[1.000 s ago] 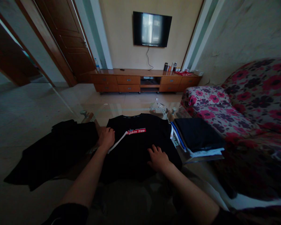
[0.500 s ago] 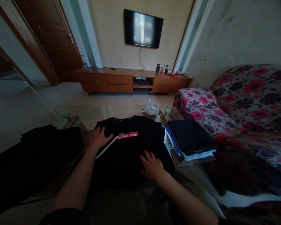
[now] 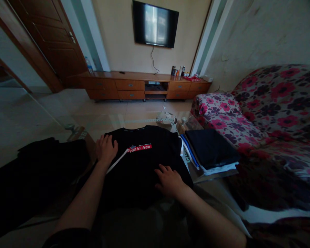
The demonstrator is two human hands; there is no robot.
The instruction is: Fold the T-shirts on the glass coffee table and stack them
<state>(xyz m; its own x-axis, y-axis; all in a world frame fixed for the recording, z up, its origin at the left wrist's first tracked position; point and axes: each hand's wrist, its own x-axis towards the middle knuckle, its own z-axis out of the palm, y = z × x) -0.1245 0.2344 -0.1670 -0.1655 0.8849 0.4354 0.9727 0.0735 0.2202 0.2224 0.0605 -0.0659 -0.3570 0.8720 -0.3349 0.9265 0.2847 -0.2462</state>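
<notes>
A black T-shirt (image 3: 142, 172) with a red printed label and a white stripe lies on the glass table (image 3: 111, 120), its neckline toward the far side. One side of it appears folded inward across the front, partly covering the print. My left hand (image 3: 106, 148) rests on the shirt's left edge near the shoulder, fingers stretched out. Lower on the right half, my right hand (image 3: 169, 179) lies on the fabric with its fingers apart. Neither hand grips anything visible.
To the right sits a stack of folded clothes (image 3: 212, 150), black on top. A dark heap of clothing (image 3: 41, 172) lies at the left. Beyond stand a flowered sofa (image 3: 274, 113), a wooden TV cabinet (image 3: 130, 88) and a wall-mounted television (image 3: 155, 24).
My left hand has shifted slightly up and left along the shirt, its fingers drawn closer together. My right hand stays almost in place. The view has tilted slightly downward.
</notes>
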